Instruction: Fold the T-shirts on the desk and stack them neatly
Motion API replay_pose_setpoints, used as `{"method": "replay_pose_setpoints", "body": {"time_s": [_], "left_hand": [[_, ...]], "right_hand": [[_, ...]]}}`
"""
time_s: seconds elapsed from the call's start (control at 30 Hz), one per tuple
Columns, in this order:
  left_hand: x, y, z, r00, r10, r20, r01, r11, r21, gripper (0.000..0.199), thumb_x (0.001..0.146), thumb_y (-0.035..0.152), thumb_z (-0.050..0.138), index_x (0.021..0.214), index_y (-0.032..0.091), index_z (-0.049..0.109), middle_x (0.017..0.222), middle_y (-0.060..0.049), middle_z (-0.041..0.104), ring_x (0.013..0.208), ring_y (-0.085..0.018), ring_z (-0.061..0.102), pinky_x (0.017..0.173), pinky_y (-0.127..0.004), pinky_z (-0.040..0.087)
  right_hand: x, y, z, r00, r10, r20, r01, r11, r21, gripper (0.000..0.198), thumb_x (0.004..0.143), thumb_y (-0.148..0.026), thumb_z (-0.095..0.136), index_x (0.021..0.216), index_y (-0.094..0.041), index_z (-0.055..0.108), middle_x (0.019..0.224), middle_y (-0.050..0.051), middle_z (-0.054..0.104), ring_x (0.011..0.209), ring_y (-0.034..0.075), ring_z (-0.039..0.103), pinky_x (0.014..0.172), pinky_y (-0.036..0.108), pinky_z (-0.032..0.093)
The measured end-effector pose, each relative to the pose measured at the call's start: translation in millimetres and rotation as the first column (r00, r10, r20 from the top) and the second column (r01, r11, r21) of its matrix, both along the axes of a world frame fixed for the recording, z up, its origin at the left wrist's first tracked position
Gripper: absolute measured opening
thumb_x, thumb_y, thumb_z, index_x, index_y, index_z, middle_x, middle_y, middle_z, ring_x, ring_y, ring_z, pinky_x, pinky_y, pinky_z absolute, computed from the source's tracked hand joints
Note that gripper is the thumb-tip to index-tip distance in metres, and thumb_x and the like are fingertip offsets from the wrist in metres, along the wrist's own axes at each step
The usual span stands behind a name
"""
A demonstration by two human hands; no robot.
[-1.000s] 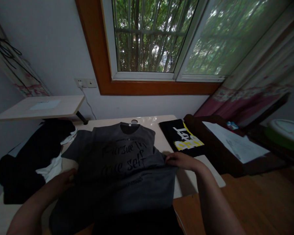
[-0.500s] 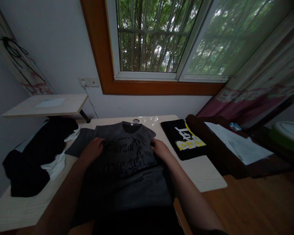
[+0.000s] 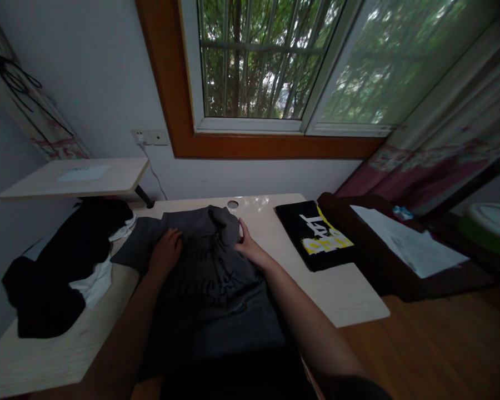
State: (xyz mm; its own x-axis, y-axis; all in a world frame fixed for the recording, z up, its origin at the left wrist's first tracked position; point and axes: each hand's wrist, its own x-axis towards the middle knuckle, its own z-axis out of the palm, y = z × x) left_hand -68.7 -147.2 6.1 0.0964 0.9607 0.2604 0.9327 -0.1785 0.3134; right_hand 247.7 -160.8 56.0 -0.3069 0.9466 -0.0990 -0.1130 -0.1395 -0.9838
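Behind a pale table (image 3: 354, 294), a window (image 3: 270, 61) shows greenery; a rumpled gray T-shirt (image 3: 208, 272) lies across the table's middle, a folded black garment (image 3: 304, 230) on its right part, and dark clothes (image 3: 54, 278) on its left. One person's left hand (image 3: 166, 253) rests on the T-shirt, the right hand (image 3: 251, 248) touches its bunched edge; whether either grip is closed on cloth cannot be told.

Tabletop (image 3: 263, 218) free between grey shirt (image 3: 208, 272) and folded black garment (image 3: 312, 239); shelf (image 3: 116, 175) partly overhangs clothes pile (image 3: 66, 266)
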Motion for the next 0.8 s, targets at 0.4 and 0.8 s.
{"method": "replay_pose_setpoints", "body": {"time_s": [0.4,0.8], "left_hand": [[-13.1,-13.3,4.8,0.995,0.040,-0.088,-0.042,0.999,-0.023,0.048,0.101,0.035,0.037,0.137,0.014,0.060,0.152,-0.014,0.053,0.146,-0.029,0.043,0.121,-0.046,0.035],[-2.4,-15.4,8.7,0.975,0.128,-0.179,-0.129,0.992,0.005,0.054,0.102,0.043,0.036,0.144,0.013,0.055,0.157,-0.018,0.047,0.147,-0.031,0.041,0.120,-0.048,0.033]], "right_hand": [[72.1,25.4,38.7,0.833,-0.515,0.204,0.434,0.835,0.338,0.051,0.077,-0.029,0.061,0.127,-0.022,0.063,0.118,0.007,0.069,0.107,0.025,0.065,0.098,0.041,0.053],[121.8,36.2,59.3,0.350,-0.870,0.347,0.409,0.475,0.779,0.048,0.080,-0.018,0.048,0.119,-0.018,0.076,0.109,0.010,0.054,0.109,0.025,0.054,0.108,0.044,0.044]]}}
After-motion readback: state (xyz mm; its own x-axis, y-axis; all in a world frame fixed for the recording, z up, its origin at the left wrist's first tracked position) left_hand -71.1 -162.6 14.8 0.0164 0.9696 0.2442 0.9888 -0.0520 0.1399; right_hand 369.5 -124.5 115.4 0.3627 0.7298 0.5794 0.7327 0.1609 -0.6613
